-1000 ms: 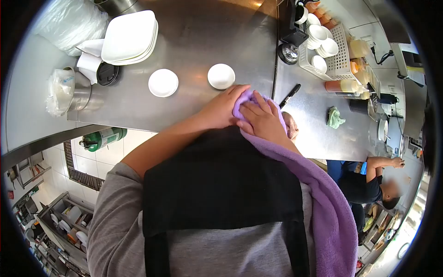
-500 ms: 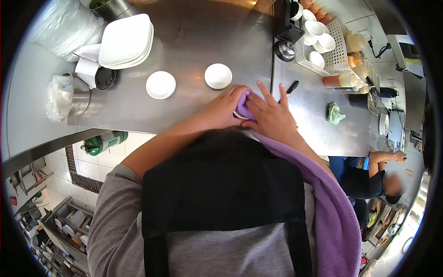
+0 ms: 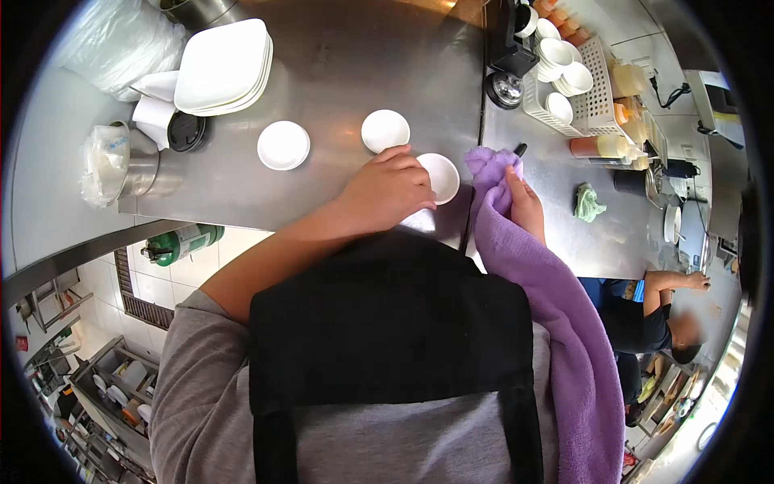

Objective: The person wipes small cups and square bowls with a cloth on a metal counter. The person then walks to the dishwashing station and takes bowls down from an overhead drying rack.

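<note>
fingers of the left hand (image 3: 389,192) closed on the left edge of a small white bowl (image 3: 441,179), their undersides hidden; fingers of the right hand (image 3: 526,211) clamped on a purple towel (image 3: 556,323), thumb uppermost. the bowl lies between the two hands, near the front edge of the metal tabletop (image 3: 339,64); whether its base touches the metal cannot be told. likely faults: the bowl, gripped at one side only, could slip if its surface is wet or the hold slackens; the left fingers, just beside a second bowl (image 3: 385,131), could nudge it; the towel's bunched end, overlapping a black marker (image 3: 521,149), might drag it along. materials: the bowls, a third bowl (image 3: 284,145) included, are round, shallow, smooth and glossy, probably ceramic or melamine; the towel is soft, napped and deeply folded, falling in a long band beside the black apron (image 3: 387,323); the tabletop is smooth, reflective metal, crossed by a dark seam; the stacked plates (image 3: 222,68) are squarish with rounded corners.
</note>
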The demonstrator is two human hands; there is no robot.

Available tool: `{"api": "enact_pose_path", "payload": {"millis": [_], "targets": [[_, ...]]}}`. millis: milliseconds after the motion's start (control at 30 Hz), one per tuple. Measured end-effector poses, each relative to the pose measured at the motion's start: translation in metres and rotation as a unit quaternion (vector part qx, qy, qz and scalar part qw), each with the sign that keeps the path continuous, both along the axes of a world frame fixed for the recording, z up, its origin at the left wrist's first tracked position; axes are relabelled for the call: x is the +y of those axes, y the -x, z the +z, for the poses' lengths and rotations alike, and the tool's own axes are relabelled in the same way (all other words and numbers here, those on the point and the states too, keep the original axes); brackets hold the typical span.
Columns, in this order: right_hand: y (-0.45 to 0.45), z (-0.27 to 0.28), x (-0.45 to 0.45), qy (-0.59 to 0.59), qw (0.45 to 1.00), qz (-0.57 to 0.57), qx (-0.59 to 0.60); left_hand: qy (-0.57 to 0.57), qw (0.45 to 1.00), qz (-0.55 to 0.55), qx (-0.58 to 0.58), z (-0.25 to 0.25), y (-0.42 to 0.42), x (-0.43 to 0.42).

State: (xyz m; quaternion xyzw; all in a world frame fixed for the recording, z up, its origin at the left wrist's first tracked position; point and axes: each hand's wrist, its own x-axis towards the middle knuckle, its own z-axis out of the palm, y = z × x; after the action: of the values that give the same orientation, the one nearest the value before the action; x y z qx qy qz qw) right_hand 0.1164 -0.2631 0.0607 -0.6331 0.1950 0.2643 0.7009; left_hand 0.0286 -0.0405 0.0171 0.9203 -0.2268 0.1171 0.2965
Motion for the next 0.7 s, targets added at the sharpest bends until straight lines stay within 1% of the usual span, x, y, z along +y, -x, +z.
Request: {"api": "enact_pose_path", "payload": {"millis": [33, 100, 133, 200, 233, 300, 433, 500, 533, 567, 600, 633, 667, 700], "targets": [[0.002, 0.001, 0.003, -0.001, 1.0, -0.002, 0.001, -0.001, 1.0, -0.002, 0.001, 0.002, -0.001, 0.0], [0.008, 0.007, 0.013, -0.009, 0.998, -0.053, -0.014, 0.003, 0.997, 0.074, -0.015, 0.009, -0.005, -0.001], [0.01, 0.007, 0.018, -0.008, 0.998, -0.049, -0.038, 0.002, 0.997, 0.07, -0.015, 0.013, -0.008, -0.003], [0.013, 0.011, 0.024, -0.026, 0.998, -0.041, -0.048, 0.064, 0.997, 0.05, -0.008, 0.019, -0.013, -0.007], [0.013, 0.012, 0.027, -0.044, 0.997, -0.028, -0.058, 0.063, 0.997, 0.049, -0.008, 0.015, -0.011, -0.008], [0.013, 0.01, 0.031, -0.059, 0.996, -0.029, -0.06, 0.001, 1.0, -0.008, -0.009, 0.006, -0.007, -0.01], [0.016, 0.003, 0.027, -0.024, 0.997, -0.047, -0.048, -0.001, 1.0, 0.005, 0.006, 0.011, -0.005, -0.01], [0.018, -0.005, 0.023, -0.008, 0.998, -0.048, -0.043, 0.042, 0.994, 0.08, 0.065, 0.021, -0.007, -0.011], [0.02, -0.008, 0.022, 0.013, 0.998, -0.043, -0.052, 0.042, 0.994, 0.08, 0.064, 0.026, -0.008, -0.011], [0.022, -0.009, 0.022, 0.035, 0.997, -0.039, -0.062, 0.135, 0.975, 0.125, 0.128, 0.031, -0.009, -0.012], [0.027, -0.006, 0.028, 0.035, 0.997, -0.04, -0.063, 0.226, 0.941, 0.166, 0.189, 0.034, -0.01, -0.013], [0.034, 0.0, 0.04, 0.025, 0.989, -0.062, -0.131, 0.226, 0.941, 0.164, 0.188, 0.035, -0.012, -0.014], [0.037, 0.006, 0.046, 0.014, 0.976, -0.084, -0.198, 0.351, 0.888, 0.177, 0.241, 0.035, -0.015, -0.015], [0.033, 0.009, 0.048, 0.016, 0.976, -0.088, -0.199, 0.467, 0.815, 0.184, 0.29, 0.037, -0.017, -0.018]]}}
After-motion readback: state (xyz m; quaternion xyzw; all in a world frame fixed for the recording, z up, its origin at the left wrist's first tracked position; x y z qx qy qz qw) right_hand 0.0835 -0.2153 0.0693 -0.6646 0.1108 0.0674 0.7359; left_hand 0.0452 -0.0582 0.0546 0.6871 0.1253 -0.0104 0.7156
